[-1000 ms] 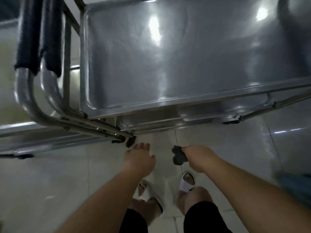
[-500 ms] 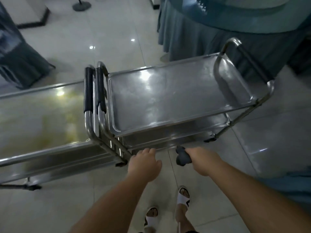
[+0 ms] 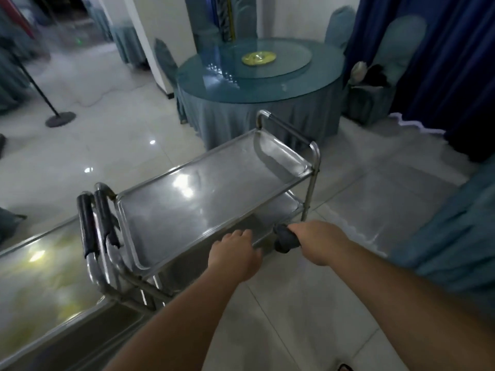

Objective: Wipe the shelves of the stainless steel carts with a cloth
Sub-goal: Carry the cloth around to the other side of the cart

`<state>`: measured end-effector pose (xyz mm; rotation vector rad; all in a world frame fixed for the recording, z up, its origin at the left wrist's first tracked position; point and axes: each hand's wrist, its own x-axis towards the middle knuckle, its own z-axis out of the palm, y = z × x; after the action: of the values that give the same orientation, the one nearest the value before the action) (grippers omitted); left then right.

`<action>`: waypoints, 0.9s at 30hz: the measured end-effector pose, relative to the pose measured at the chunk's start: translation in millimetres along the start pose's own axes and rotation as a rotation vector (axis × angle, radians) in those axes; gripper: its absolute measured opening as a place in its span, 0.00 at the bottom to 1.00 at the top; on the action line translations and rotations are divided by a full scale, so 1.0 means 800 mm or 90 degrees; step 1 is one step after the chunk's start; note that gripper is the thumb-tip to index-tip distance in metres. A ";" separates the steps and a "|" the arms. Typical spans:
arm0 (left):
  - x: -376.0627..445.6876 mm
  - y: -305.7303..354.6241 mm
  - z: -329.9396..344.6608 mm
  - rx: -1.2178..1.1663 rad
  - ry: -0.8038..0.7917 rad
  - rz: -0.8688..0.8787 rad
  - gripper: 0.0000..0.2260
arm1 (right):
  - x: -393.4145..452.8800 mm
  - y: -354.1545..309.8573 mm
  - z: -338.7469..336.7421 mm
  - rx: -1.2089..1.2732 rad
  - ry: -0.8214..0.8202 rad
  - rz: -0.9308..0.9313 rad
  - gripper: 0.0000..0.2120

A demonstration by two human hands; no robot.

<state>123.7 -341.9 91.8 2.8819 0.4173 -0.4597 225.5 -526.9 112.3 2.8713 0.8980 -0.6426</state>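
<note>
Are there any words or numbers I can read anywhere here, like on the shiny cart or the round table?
None: no words, numbers or labels can be read in this picture.
The cart has plain bare metal shelves with no label showing.
The dark cloth gripped by the right hand shows no print.
The yellow disc in the middle of the round table has a pattern too blurred to read.

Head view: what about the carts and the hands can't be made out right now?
- Lower shelf: mostly hidden under the top shelf.
- Cart wheels: hidden by the shelves and frame.
- Second cart: cut off by the left edge; blurred glare on its top.
- Cloth: bunched in the right hand, mostly hidden.
- Left hand: fingertips curl out of sight at the shelf rim.
</note>
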 end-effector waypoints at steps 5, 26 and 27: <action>0.048 0.127 -0.034 0.030 0.033 0.057 0.23 | -0.009 0.129 -0.023 0.029 0.025 0.062 0.24; 0.296 0.550 -0.063 0.076 0.028 0.188 0.26 | 0.045 0.612 -0.090 0.156 -0.073 0.256 0.23; 0.320 0.554 -0.063 0.074 0.025 0.188 0.26 | 0.062 0.621 -0.095 0.156 -0.071 0.246 0.21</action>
<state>505.9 -685.2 118.7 2.9981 -0.0328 -0.3891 567.7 -897.6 130.8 3.0518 0.2497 -0.9063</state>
